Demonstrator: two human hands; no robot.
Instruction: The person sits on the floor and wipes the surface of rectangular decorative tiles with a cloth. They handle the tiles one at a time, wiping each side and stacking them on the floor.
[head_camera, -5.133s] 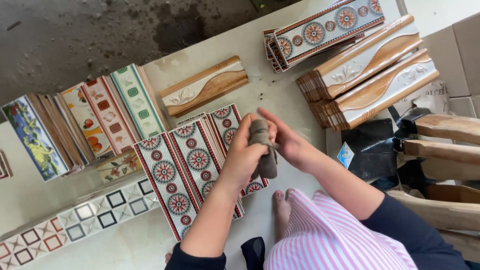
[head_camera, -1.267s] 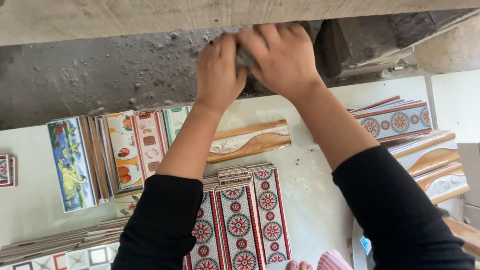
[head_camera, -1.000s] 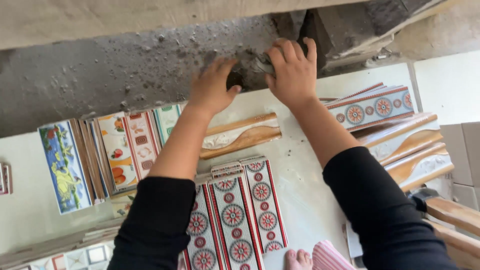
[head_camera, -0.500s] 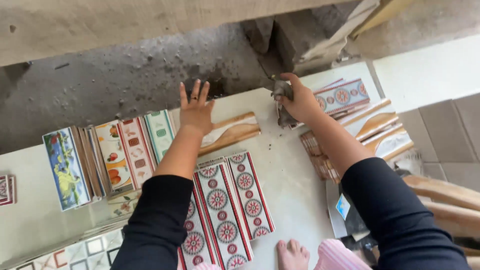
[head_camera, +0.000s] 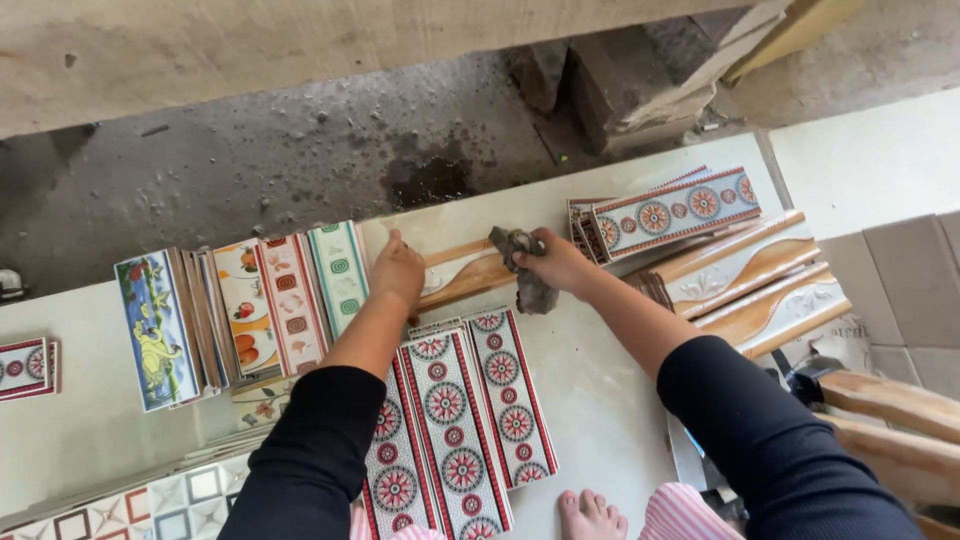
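Your right hand (head_camera: 560, 262) clutches grey rag (head_camera: 525, 280) over brown-and-cream tile (head_camera: 462, 275); left hand (head_camera: 397, 272) curled on tile's left end. Risk: grit under rag scratches glaze; tile may slide into medallion tiles (head_camera: 470, 420) just below.

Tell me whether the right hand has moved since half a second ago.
Yes. The right hand, gripping the crumpled grey cloth, moved left, away from the red-medallion tile stack.

Grey-brown rag (head_camera: 525, 280); tan-and-white wave-relief border tile (head_camera: 462, 272); red-edged rosette mosaic tiles (head_camera: 470, 420); blue tile with yellow animal (head_camera: 155, 330); green-spiral tile (head_camera: 340, 275); black sleeves (head_camera: 770, 440); pink-striped trousers (head_camera: 685, 515).
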